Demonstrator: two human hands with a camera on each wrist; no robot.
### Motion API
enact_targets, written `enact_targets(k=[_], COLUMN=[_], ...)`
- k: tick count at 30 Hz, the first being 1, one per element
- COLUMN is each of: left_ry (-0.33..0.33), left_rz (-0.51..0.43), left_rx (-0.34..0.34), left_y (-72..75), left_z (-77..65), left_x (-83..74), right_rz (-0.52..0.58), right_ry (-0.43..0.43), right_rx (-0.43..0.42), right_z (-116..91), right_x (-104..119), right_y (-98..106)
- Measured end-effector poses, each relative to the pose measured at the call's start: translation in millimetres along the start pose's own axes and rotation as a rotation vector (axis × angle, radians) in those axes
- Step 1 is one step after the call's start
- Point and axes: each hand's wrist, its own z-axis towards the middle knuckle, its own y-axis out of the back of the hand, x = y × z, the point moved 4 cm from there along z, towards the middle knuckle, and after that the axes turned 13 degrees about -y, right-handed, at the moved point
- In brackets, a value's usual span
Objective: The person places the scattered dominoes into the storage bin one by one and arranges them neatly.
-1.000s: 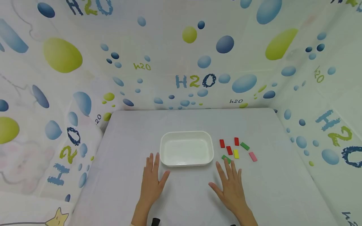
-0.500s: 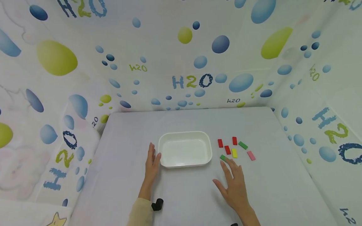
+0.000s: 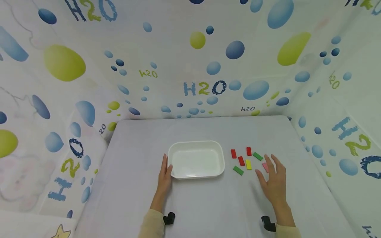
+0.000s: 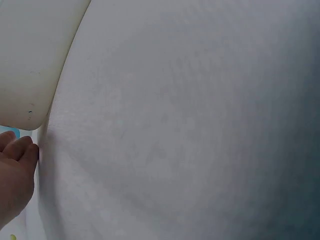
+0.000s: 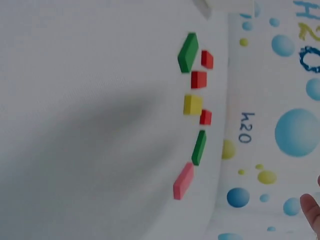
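Observation:
A white rectangular tray (image 3: 196, 176) lies on the table. My left hand (image 3: 164, 180) rests against its left side, fingers fairly straight along the outer wall and thumb at the rim. In the left wrist view, the fingers of this hand (image 4: 17, 165) show by the corner of the tray (image 4: 37, 70). My right hand (image 3: 275, 181) is above the table with thumb and fingers spread, holding nothing. It partly covers a pink block (image 3: 265, 167). Left of it lie two green blocks (image 3: 238, 170), a yellow block (image 3: 248, 164) and three red blocks (image 3: 241, 161).
A pale cloth (image 3: 134, 145) covers the table. Patterned curtains (image 3: 166, 59) with blue and green spots hang behind and on both sides. The blocks lie loosely scattered to the right of the tray. Black camera mounts (image 3: 169, 218) sit at both wrists.
My left hand has moved forward and right, up against the tray's left side. My right hand has shifted right, from near the closer green block to the pink block. The blocks lie unmoved.

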Motion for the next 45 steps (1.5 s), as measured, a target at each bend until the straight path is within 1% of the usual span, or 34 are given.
enact_targets(k=[2, 4, 5, 6, 8, 12, 14, 18, 22, 25, 29, 32, 36, 39, 43, 45], left_ry=[-0.007, -0.014, -0.014, -0.01, 0.003, 0.009, 0.01, -0.014, -0.026, -0.02, -0.022, -0.02, -0.03, -0.051, -0.059, -0.066], left_rz=[0.014, 0.043, 0.054, 0.055, 0.067, 0.072, 0.072, 0.078, 0.089, 0.075, 0.068, 0.088, 0.091, 0.078, 0.079, 0.084], left_rx=[0.007, 0.012, 0.018, 0.024, 0.035, 0.047, 0.048, 0.044, 0.052, 0.058, 0.066, 0.074, 0.072, 0.06, 0.043, 0.036], left_y=[-2.0, -3.9, -5.0, -5.7, -6.9, -8.2, -8.4, -8.6, -8.4, -7.5, -4.7, -2.6, -1.7, -2.2, -3.1, -3.0], left_z=[3.5, 7.1, 8.4, 8.5, 6.6, -1.6, -5.6, -12.4, -19.1, -22.4, -23.4, -22.2, -18.1, -13.2, -6.9, -4.8], left_x=[8.1, 17.3, 21.4, 22.2, 24.3, 28.1, 30.4, 34.7, 38.0, 33.6, 10.6, -4.6, -7.6, 5.6, 26.9, 29.9], right_rz=[0.013, 0.02, 0.027, 0.03, 0.0, -0.086, -0.126, -0.183, -0.205, -0.218, -0.235, -0.244, -0.253, -0.254, -0.242, -0.231], right_ry=[-0.052, -0.097, -0.113, -0.125, -0.151, -0.203, -0.232, -0.319, -0.416, -0.452, -0.453, -0.445, -0.43, -0.405, -0.376, -0.363], right_rx=[0.039, 0.103, 0.14, 0.183, 0.284, 0.48, 0.559, 0.695, 0.788, 0.81, 0.803, 0.8, 0.799, 0.796, 0.795, 0.797], right_z=[12, 22, 27, 30, 33, 30, 26, 19, 12, 8, 8, 13, 20, 25, 31, 35], right_x=[-15, -30, -37, -43, -56, -77, -87, -104, -117, -123, -125, -124, -122, -122, -121, -120], right_y=[1, 1, 0, -1, -3, -5, -7, -14, -21, -25, -30, -33, -36, -38, -40, -42])
